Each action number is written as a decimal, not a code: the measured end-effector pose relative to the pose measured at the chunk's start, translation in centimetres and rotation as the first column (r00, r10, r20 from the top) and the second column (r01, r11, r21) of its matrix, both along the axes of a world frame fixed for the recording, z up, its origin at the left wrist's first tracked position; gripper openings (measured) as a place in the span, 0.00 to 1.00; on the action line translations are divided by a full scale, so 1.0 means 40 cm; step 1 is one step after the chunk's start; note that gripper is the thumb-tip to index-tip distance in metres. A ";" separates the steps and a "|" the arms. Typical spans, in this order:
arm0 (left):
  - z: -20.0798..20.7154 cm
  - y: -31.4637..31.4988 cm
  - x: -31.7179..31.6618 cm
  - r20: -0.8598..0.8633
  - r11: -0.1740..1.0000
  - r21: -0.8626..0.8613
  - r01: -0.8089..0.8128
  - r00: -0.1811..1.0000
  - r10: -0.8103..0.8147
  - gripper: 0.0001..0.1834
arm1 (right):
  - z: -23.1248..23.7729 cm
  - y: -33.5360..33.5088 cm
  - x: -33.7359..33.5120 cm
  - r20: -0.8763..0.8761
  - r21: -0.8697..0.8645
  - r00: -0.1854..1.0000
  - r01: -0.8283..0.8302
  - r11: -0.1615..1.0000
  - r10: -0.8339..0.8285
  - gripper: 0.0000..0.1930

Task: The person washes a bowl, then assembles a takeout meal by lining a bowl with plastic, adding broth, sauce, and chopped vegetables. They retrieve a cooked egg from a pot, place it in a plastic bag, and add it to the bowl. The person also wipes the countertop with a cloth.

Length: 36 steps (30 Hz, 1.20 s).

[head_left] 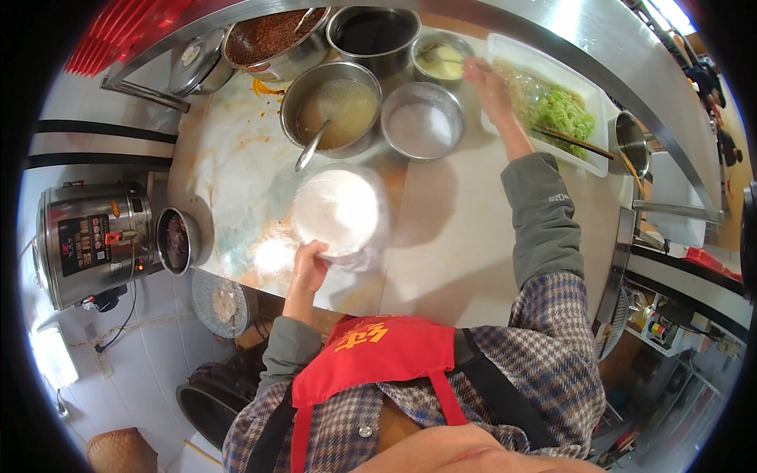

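Note:
My left hand (pixel 308 268) grips the near rim of a round white bowl (pixel 335 209) wrapped in a clear plastic bag, thumb on top, just above the counter. Nothing shows inside the bowl. My right hand (pixel 490 93) is stretched out to the back, its closed fingers at the rim of a small metal pot (pixel 422 49) with something pale yellow in it. What those fingers hold, if anything, I cannot make out. Closer to me stands a metal pot of white powder (pixel 426 126). Left of it, a pot of cloudy broth (pixel 337 110) has a ladle (pixel 311 148) leaning in it.
A white tray (pixel 603 130) of shredded greens with chopsticks (pixel 579 142) lies right of my right hand. Behind are a pot of dark liquid (pixel 374 31) and one of red chili paste (pixel 264 39). A metal shelf (pixel 568 39) overhangs the back; a steel cooker (pixel 95 236) stands left.

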State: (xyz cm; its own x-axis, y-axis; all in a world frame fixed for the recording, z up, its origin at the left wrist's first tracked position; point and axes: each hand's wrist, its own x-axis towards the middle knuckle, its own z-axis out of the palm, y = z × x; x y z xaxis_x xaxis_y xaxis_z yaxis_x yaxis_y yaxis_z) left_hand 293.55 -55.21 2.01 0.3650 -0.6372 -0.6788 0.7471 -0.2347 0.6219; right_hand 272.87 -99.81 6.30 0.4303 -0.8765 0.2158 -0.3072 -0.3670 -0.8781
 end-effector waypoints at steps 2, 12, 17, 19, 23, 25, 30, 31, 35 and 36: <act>0.050 -0.050 -0.026 0.004 0.994 -0.042 0.097 0.995 -0.097 0.28 | -0.018 -0.007 -0.004 0.009 -0.007 1.000 -0.018 1.000 0.018 0.20; 0.154 -0.279 -0.064 0.124 0.929 -0.193 0.315 0.947 -0.296 0.36 | -0.045 -0.046 -0.049 0.426 0.346 0.865 0.114 0.931 -0.264 0.17; 0.169 -0.309 -0.065 0.136 0.910 -0.245 0.336 0.941 -0.311 0.36 | -0.012 -0.028 -0.097 0.462 0.417 0.824 0.125 0.900 -0.328 0.17; 0.170 -0.312 -0.062 0.132 0.901 -0.250 0.353 0.935 -0.330 0.36 | 0.035 0.014 -0.133 0.465 0.400 0.830 0.113 0.910 -0.308 0.18; 0.155 -0.302 -0.057 0.150 0.896 -0.247 0.369 0.928 -0.341 0.35 | 0.132 0.157 -0.215 0.568 0.267 0.810 -0.013 0.964 -0.146 0.16; 0.144 -0.276 -0.058 0.148 0.910 -0.238 0.340 0.939 -0.312 0.34 | 0.151 0.228 -0.245 0.628 0.103 0.777 -0.140 0.985 0.045 0.14; 0.114 -0.146 -0.066 0.060 0.957 -0.122 0.263 0.964 -0.258 0.33 | 0.067 0.314 -0.210 0.405 0.177 0.903 0.079 0.981 -0.146 0.14; 0.106 -0.124 -0.066 0.031 0.960 -0.123 0.250 0.968 -0.248 0.32 | 0.038 0.320 -0.192 0.338 0.268 0.917 0.123 0.955 -0.213 0.14; 0.073 -0.083 -0.060 0.010 0.971 -0.111 0.211 0.977 -0.211 0.31 | -0.053 0.330 -0.128 0.292 0.207 0.945 0.091 0.974 -0.150 0.13; 0.065 -0.086 -0.056 0.037 0.967 -0.120 0.223 0.975 -0.220 0.31 | -0.067 0.330 -0.117 0.277 0.181 0.951 0.090 0.979 -0.138 0.13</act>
State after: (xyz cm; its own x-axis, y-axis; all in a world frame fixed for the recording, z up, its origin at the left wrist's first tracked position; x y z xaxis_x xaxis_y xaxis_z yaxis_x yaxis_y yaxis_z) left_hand 291.29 -58.64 4.63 0.2200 -0.7816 -0.5837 0.6699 -0.3140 0.6728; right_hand 268.19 -86.59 3.63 0.2666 -0.9497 0.1645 -0.0647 -0.1879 -0.9801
